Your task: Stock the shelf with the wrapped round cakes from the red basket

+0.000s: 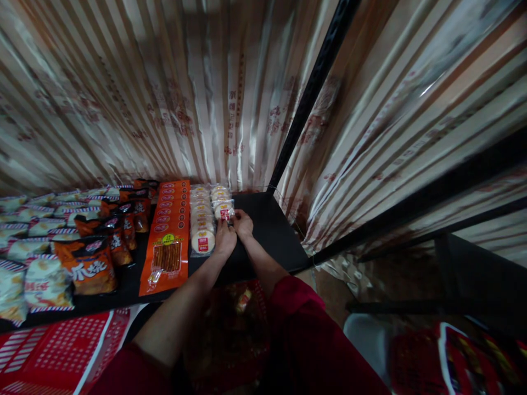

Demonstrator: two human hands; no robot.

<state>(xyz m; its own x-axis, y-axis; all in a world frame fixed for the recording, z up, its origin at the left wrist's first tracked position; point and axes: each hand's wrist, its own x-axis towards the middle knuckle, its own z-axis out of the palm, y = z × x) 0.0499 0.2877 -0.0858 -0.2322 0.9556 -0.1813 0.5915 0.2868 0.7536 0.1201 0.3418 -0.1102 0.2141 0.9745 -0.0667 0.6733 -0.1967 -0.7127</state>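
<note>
My left hand [226, 238] and my right hand [243, 225] are side by side on the black shelf [255, 253]. Between them, at its near edge, they pinch a clear packet of round white rice crackers [224, 212] with a red label. It lies at the front of a short row of like packets running back to the curtain. Just left is a longer overlapping row of rice cracker packets [203, 241]. Beyond that, long orange snack packs [165, 269] with a clear window overlap in a line. My fingertips are partly hidden against the packet.
Orange and black snack bags [88, 269] and white snack bags [47, 285] fill the shelf's left side. A pleated printed curtain [206, 99] hangs behind, beside a black post [310, 93]. Red baskets [61, 345] stand below, and a white stool-like object [366, 334] at lower right.
</note>
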